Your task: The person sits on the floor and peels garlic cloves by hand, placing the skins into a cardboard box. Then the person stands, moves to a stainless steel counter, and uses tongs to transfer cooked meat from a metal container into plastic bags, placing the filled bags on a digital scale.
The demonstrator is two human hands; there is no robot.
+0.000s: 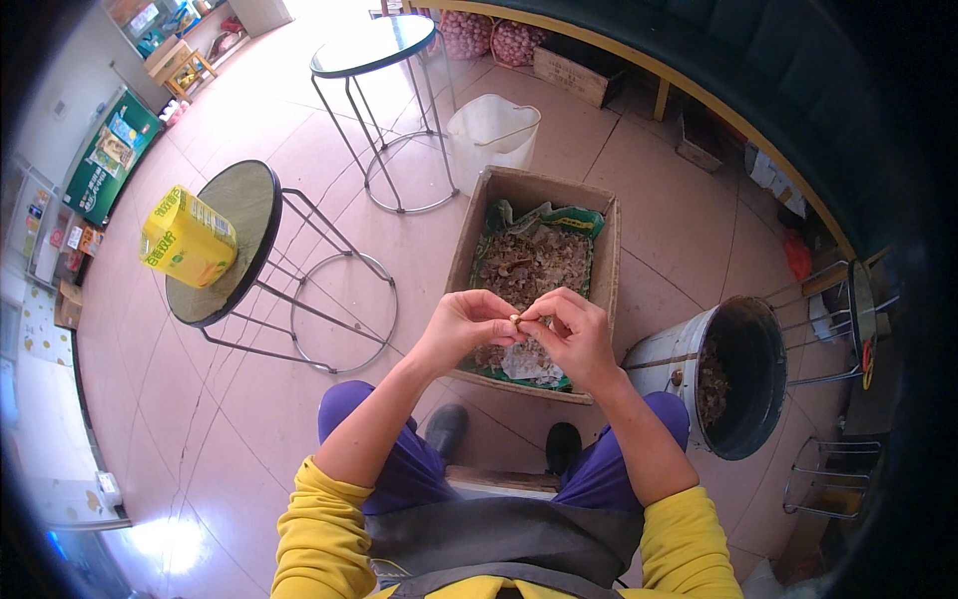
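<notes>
Fingertips of my left hand (pixel 467 325) and my right hand (pixel 573 333) meet in a pinch above a cardboard box. Between them is a small golden-brown piece (pixel 516 319), too small to name. Both hands are closed on it, thumbs against forefingers. Below, the cardboard box (pixel 611 270) has a green printed lining and holds a heap of dry brown and pale scraps (pixel 524 262). My hands cover part of the heap.
A tilted white bucket (pixel 659 344) with brown scraps stands at right. A yellow container (pixel 190 240) sits on a round stool (pixel 254 200) at left. Beyond are another stool (pixel 374 48), a white bin (pixel 494 130), net sacks (pixel 514 43) and a wooden crate (pixel 571 75).
</notes>
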